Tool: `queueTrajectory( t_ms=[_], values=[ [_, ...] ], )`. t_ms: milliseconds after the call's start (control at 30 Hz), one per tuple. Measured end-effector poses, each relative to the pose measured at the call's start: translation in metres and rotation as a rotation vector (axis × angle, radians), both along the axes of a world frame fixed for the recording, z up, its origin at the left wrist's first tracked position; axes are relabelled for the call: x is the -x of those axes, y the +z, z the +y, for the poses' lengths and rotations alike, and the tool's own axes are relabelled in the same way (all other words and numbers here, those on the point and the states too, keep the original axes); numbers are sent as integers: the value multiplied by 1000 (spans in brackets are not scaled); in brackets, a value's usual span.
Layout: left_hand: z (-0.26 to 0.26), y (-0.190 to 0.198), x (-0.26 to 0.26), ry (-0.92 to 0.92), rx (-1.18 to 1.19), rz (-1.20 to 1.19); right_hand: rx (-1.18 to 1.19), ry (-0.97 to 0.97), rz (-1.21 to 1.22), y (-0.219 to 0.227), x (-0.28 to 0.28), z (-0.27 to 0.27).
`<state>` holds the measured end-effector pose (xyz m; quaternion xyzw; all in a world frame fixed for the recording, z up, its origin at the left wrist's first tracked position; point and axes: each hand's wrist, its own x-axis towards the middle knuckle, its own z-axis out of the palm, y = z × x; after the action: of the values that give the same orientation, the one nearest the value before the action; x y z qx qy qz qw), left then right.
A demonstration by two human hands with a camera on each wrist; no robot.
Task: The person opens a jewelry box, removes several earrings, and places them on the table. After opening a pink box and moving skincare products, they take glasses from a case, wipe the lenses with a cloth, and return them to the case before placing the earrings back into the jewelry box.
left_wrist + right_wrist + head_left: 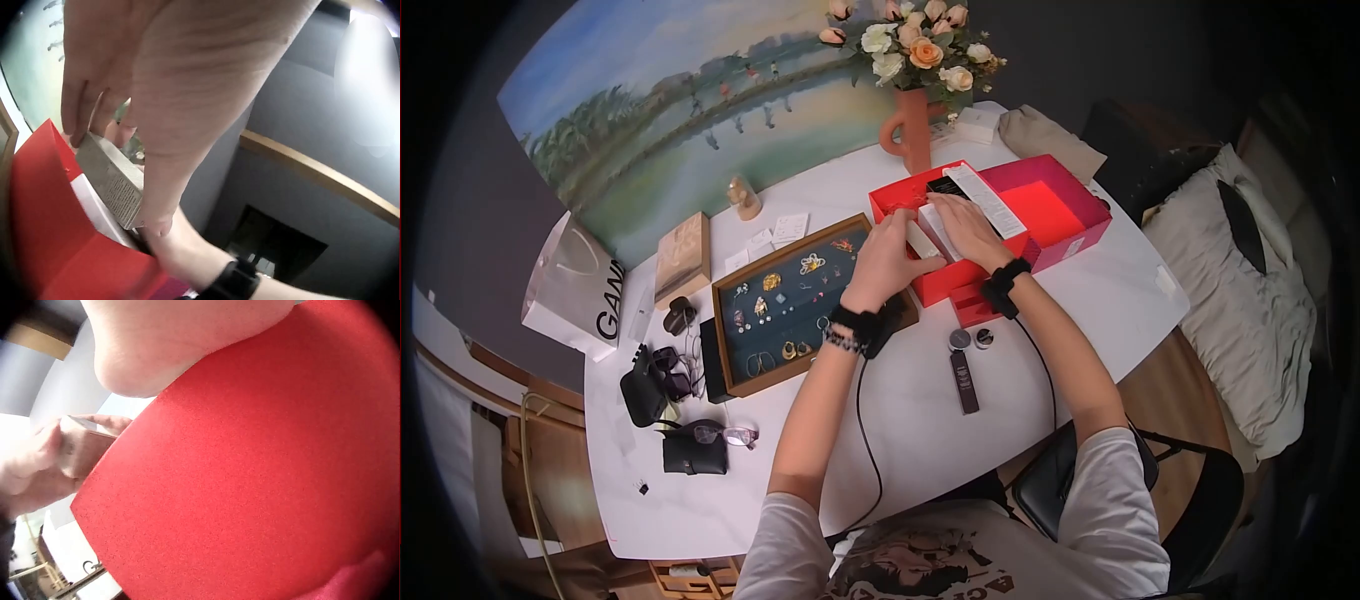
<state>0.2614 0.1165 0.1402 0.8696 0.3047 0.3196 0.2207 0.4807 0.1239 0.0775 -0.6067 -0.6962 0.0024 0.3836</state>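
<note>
In the head view, a red box (pixel 945 290) stands at the back right with several cartons in it. My left hand (pixel 884 262) is at its near left side and grips a small pale carton (pixel 920 241) between thumb and fingers. Fine print covers one face of this carton (pixel 111 181) in the left wrist view, where it is tilted over the red rim. My right hand (pixel 968 230) reaches into the box from the right, its fingers over a white carton (pixel 940 232). Its thumb is hidden, and I cannot tell whether it pinches that carton.
Left of the box lies a wooden jewelry tray (pixel 745 385). Sunglasses (pixel 670 372) and a black pouch (pixel 695 455) are farther left. A dark narrow carton (pixel 965 382) lies in front. A flower vase (pixel 913 130) stands behind; a magenta-sided box (pixel 1085 215) adjoins at right.
</note>
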Motion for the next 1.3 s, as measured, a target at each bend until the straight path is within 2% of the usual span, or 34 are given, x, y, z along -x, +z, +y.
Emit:
queueTrajectory(
  t_ms=[67, 100, 167, 300, 367, 500, 567, 600, 667, 700, 767, 833, 867, 933, 1033, 1167, 1267, 1300],
  values=[
    [20, -13, -12, 20, -173, 78, -1, -22, -8, 0, 1, -1],
    [27, -20, -17, 17, -176, 78, 28, -25, -28, 3, 2, -1],
    [31, -21, -25, -23, -172, 285, 56, -28, -46, 2, -1, -1],
    [33, -28, -40, -7, -149, 364, -22, -15, -148, 0, 0, -6],
    [35, -20, -42, -43, -9, 477, -42, -14, -193, -2, -1, -6],
    [44, -13, -37, -95, 93, 423, -75, -30, -247, -6, -3, -3],
    [45, -8, -36, -146, 266, 465, -73, -26, -224, -5, -3, -3],
    [41, -9, -34, -144, 267, 468, -80, -29, -263, -5, -3, -3],
    [24, -16, -30, -32, -144, 387, -88, -31, -302, -3, -1, -5],
    [15, -19, -28, -32, -142, 388, -100, -26, -299, -3, -1, -6],
    [-19, -4, -18, -12, -286, 58, -109, -25, -293, -3, -1, -7],
    [-61, -10, -7, -91, -212, 9, -81, -36, -275, -4, -1, -5],
    [-86, -11, -1, -87, -167, 90, -80, -35, -273, 1, 1, -7],
    [-119, -34, 12, -158, -120, 282, 28, -47, -120, 11, 8, -14],
    [-158, -62, 28, -192, -53, 416, 44, -46, -108, 13, 9, -13],
    [-170, -70, 35, -215, 14, 438, 46, -64, -98, 12, 12, -16],
    [-168, -79, 36, -156, -54, 312, 38, -62, -101, 13, 11, -16],
    [-167, -88, 37, -145, 26, 337, 59, -52, -87, 14, 10, -14]
  ],
)
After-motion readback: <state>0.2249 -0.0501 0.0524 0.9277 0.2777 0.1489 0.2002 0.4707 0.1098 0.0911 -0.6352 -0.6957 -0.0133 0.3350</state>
